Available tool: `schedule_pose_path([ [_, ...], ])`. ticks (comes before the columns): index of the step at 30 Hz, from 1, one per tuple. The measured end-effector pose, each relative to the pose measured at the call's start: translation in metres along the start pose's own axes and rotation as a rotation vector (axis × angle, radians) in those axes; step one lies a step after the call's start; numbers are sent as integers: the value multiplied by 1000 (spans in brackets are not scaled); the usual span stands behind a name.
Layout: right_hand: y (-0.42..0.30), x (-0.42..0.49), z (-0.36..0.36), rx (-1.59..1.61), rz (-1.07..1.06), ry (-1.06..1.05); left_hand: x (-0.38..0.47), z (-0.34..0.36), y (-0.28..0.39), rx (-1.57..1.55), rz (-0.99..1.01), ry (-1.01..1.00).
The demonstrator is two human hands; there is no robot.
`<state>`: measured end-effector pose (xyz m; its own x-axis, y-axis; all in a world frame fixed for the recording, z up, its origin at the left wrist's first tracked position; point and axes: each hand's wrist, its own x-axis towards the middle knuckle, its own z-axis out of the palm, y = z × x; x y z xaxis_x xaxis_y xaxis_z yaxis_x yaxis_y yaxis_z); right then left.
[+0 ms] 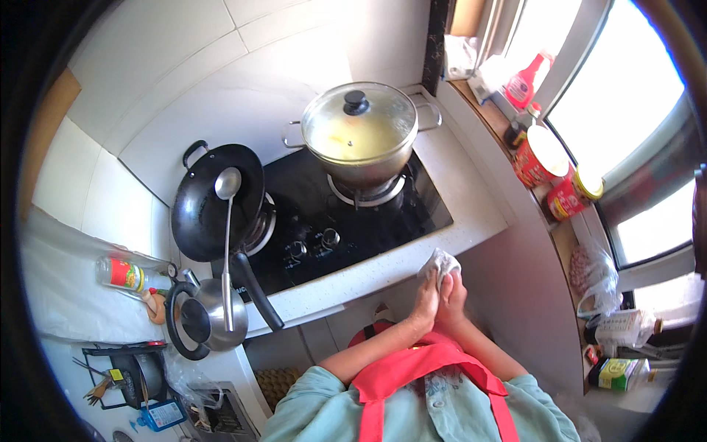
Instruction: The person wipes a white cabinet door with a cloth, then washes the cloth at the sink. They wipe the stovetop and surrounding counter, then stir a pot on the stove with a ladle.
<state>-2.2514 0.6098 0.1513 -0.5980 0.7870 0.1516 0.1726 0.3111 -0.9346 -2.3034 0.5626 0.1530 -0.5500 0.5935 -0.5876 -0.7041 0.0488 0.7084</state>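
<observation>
Together in front of the red apron, my left hand (426, 301) and my right hand (452, 298) press a crumpled pale cloth (442, 261) between them. The cloth pokes up past my fingertips, near the counter's front edge. Beyond it lies a black glass gas hob (381, 235) with two knobs. On its right burner stands a steel pot (359, 168) under a glass lid (331, 124), with something yellowish inside. At the left burner a black wok (193, 215) sits tilted, and a long-handled steel ladle (228, 185) rests across it.
A steel kettle (223, 315) stands left of the hob, below the jutting wok handle (258, 293). Glass jars (124, 274) and a knife rack (138, 375) line the left side. On the right windowsill are a red spray bottle (525, 83), red tubs (538, 157) and several bottles.
</observation>
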Motion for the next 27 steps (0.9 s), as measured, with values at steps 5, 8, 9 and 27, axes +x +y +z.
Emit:
schedule_pose_path([
  [5,-29,50,-43,-515,-275,27,12,-11,24,-387,-80,-351],
  [8,-37,57,-40,675,624,-319,10,2,48,-663,-379,-426],
  [9,-30,60,-32,715,610,-322,16,6,38,-666,-396,-363],
  [27,32,164,-40,-61,225,-553,9,-35,51,363,193,99],
])
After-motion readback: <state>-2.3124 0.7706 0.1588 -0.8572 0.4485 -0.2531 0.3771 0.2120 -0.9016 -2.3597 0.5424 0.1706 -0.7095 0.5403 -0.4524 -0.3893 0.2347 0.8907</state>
